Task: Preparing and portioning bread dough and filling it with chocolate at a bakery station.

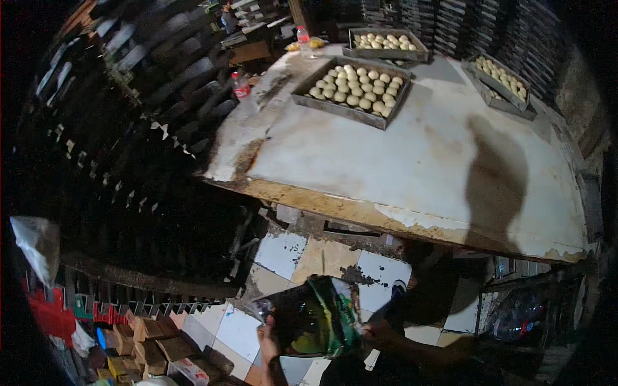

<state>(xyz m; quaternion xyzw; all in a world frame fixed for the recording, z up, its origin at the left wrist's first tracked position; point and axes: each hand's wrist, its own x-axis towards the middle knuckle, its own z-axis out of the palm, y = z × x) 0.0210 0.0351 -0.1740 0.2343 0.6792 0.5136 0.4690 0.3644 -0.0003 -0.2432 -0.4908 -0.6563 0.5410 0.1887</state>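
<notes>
Low in front of me, above the tiled floor, both hands hold a glossy green and dark plastic bag (315,318) with yellowish patches. My left hand (268,338) is closed on its left edge, thumb up. At the opposite side my right hand (376,333) grips the bag's edge, its fingers dim and partly hidden. What the bag contains cannot be made out. Beyond it stands a large worn white table (386,161). A dark metal tray (347,114) of round pale dough balls (354,87) rests on its far part.
More trays of dough balls, a back tray (386,44) and a right-hand tray (505,83), sit on the table. A red-labelled bottle (241,87) stands at its left edge. Dark racks (161,58) line the left; cardboard boxes (151,347) lie lower left. Large clear bottles (515,315) are under the table.
</notes>
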